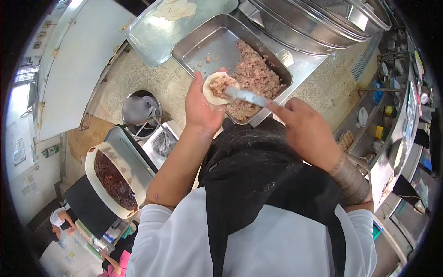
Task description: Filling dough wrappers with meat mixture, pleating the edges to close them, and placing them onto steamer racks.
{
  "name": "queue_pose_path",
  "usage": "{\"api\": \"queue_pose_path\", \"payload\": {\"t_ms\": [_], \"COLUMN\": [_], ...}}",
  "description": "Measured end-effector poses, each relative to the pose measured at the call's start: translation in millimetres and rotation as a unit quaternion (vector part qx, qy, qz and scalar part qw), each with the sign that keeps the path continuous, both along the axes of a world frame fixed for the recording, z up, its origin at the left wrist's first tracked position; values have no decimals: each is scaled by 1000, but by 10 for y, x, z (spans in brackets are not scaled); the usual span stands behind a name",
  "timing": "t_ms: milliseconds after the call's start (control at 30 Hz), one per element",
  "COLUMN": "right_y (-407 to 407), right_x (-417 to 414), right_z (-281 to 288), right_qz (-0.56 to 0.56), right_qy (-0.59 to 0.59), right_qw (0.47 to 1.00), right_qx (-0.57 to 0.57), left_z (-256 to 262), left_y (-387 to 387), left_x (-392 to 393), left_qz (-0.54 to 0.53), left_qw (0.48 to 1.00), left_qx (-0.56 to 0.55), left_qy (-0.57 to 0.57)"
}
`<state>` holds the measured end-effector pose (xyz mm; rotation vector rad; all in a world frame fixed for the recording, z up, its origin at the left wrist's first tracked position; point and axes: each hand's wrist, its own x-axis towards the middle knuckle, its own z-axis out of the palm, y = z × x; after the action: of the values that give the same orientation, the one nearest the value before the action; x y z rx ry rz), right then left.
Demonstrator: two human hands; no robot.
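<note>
In my left hand (205,107) lies a round dough wrapper (211,96), cupped on the palm and fingers. A lump of minced meat filling (221,85) sits on the wrapper. My right hand (306,128) grips a flat spreader (247,96), blurred by motion, whose tip touches the filling. Just beyond both hands is a rectangular metal tray (193,52), tilted in view. Minced meat (258,72) is heaped along its right side, with a few scraps on the bare left part. A pleated bun (286,57) rests on the metal surface right of the tray.
Stacked round steamer trays (304,27) stand at the top right. Flat dough wrappers (174,9) lie on a metal sheet tray (152,41). On the left are a white tub (116,166) of dark paste and a metal pot (142,107). Two people work at the lower left.
</note>
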<state>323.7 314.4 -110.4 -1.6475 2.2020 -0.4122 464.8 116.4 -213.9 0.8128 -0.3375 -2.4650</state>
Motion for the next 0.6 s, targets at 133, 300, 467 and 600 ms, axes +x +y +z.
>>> {"api": "queue_pose_path", "payload": {"t_ms": [133, 300, 467, 600], "right_y": [-44, 40, 32, 31], "right_x": [-13, -100, -114, -150], "right_z": [-16, -132, -295, -194], "right_qz": [-7, -17, -33, -18], "right_qy": [-5, -98, -138, -174], "right_qw": [997, 994, 985, 980], "right_qx": [-76, -55, -102, -95], "left_z": [30, 173, 231, 141], "left_y": [15, 107, 178, 146], "left_x": [25, -42, -70, -67], "left_qz": [-12, 48, 69, 66], "left_qw": [999, 999, 997, 997], "left_qx": [-31, -6, 2, -4], "left_qy": [37, 11, 35, 29]}}
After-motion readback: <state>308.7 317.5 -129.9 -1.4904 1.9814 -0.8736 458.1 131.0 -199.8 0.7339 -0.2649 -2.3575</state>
